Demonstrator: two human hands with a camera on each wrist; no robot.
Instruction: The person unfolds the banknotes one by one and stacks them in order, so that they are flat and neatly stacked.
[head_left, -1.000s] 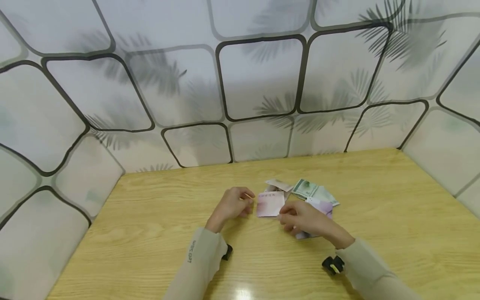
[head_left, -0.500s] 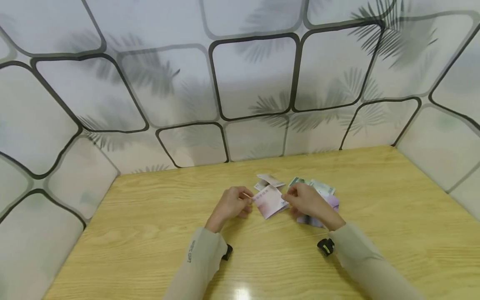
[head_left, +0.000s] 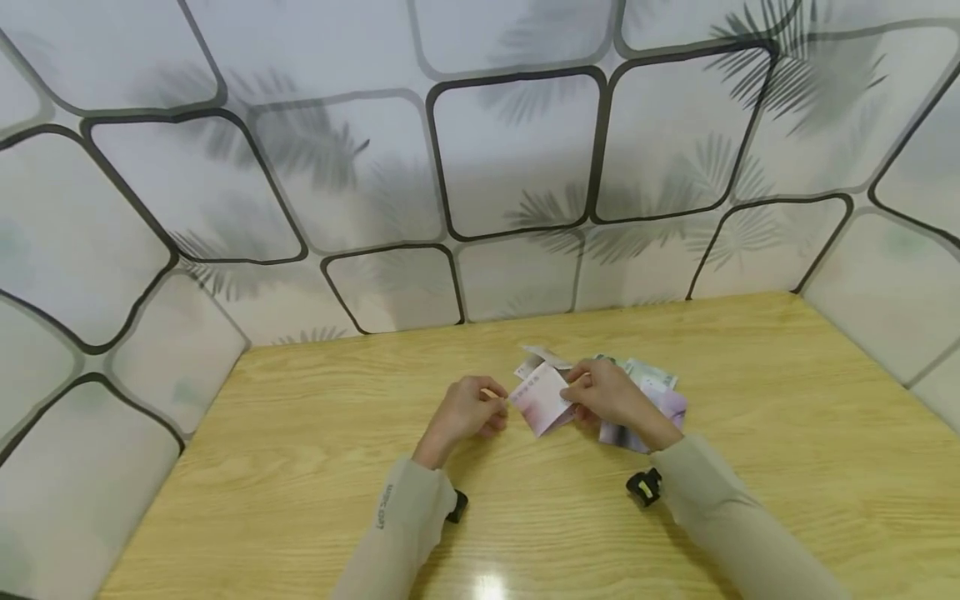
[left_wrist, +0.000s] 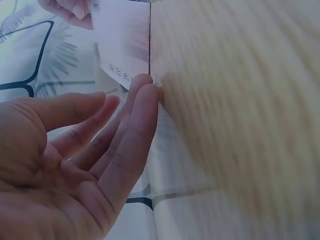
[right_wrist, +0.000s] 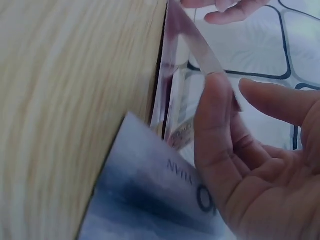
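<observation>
With the right hand [head_left: 606, 394] pinching the edge of the pink note [head_left: 537, 402] and the left hand [head_left: 467, 408] relaxed, grasping nothing, apply light pressure to avoid creasing.

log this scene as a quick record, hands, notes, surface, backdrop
pink note: folded, right side raised
left hand: fingers extended near its left corner, contact unclear
right hand: fingers at its raised side, grip unclear
behind it: other folded paper
right: green paper and purple note, partly hidden by right hand
surface: wooden table
backdrop: pale, dark outlines, leaf patterns
</observation>
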